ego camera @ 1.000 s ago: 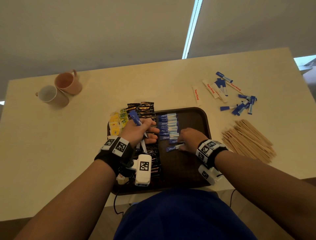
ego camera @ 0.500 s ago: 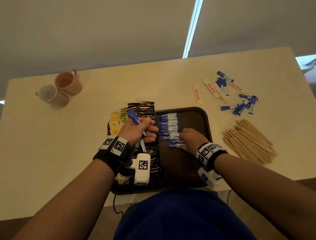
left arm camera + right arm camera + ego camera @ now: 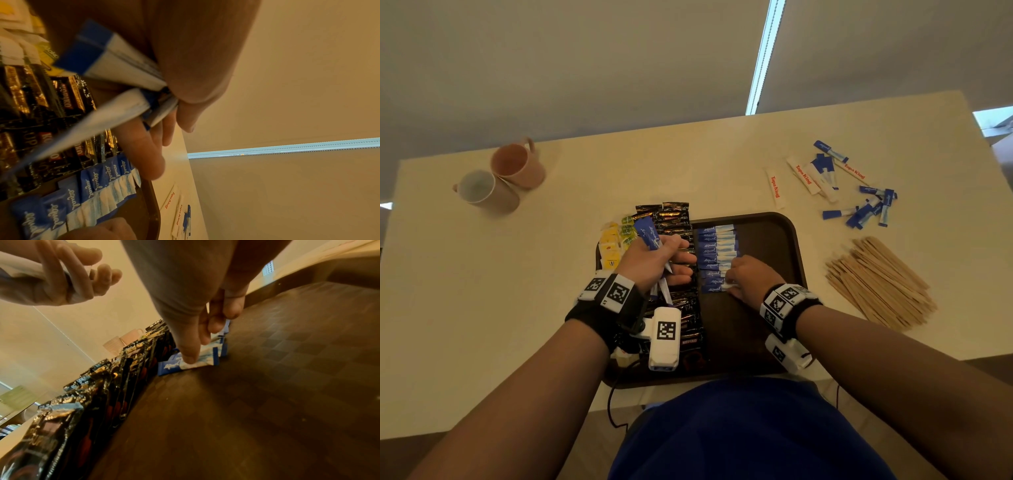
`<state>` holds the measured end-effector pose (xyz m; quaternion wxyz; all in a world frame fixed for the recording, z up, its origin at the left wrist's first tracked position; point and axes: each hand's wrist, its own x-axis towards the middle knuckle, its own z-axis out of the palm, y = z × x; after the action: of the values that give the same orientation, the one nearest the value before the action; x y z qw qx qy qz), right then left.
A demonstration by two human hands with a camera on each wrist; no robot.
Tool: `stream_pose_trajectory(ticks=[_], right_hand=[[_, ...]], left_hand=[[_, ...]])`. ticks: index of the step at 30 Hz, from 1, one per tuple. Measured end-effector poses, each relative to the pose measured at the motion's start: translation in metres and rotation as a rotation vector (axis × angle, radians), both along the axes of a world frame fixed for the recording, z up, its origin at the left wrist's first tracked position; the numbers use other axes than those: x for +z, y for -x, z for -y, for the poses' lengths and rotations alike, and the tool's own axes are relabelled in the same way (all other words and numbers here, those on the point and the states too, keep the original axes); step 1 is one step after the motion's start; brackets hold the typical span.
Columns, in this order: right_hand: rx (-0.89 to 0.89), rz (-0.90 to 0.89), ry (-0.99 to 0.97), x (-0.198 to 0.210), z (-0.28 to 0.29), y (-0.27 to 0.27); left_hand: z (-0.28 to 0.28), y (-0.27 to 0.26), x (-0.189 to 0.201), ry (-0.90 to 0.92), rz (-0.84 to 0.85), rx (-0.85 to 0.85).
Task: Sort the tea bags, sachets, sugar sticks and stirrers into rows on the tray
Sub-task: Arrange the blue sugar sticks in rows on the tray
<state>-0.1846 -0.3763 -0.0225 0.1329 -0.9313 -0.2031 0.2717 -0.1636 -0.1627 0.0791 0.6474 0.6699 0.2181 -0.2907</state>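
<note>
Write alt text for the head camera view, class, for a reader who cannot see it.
Over a brown tray, the person's right hand presses a blue sweetener stick into a row of blue sticks while the left hand grips a bundle of blue sticks. More sticks, wooden stirrers and two mugs lie on the table.

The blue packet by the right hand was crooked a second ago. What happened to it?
The right hand slid the slanted blue packet up against the near end of the blue row on the tray, and it now lies straight there, fingertips pressing it. The left hand still holds its bundle of blue sticks. Stirrers and mugs stayed put.
</note>
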Motion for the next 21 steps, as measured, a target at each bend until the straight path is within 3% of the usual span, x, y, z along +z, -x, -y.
stream_pose_trajectory(ticks=[9, 15, 21], right_hand=[[-0.065, 0.009, -0.064, 0.007, -0.004, -0.008], [-0.464, 0.152, -0.454, 0.058, 0.008, -0.037], [-0.486, 0.117, -0.577, 0.087, 0.022, -0.053]], left_hand=[[0.004, 0.001, -0.002, 0.044, -0.006, 0.002], [0.017, -0.003, -0.001, 0.202, -0.080, -0.006], [0.046, -0.018, 0.002, 0.356, -0.155, 0.094]])
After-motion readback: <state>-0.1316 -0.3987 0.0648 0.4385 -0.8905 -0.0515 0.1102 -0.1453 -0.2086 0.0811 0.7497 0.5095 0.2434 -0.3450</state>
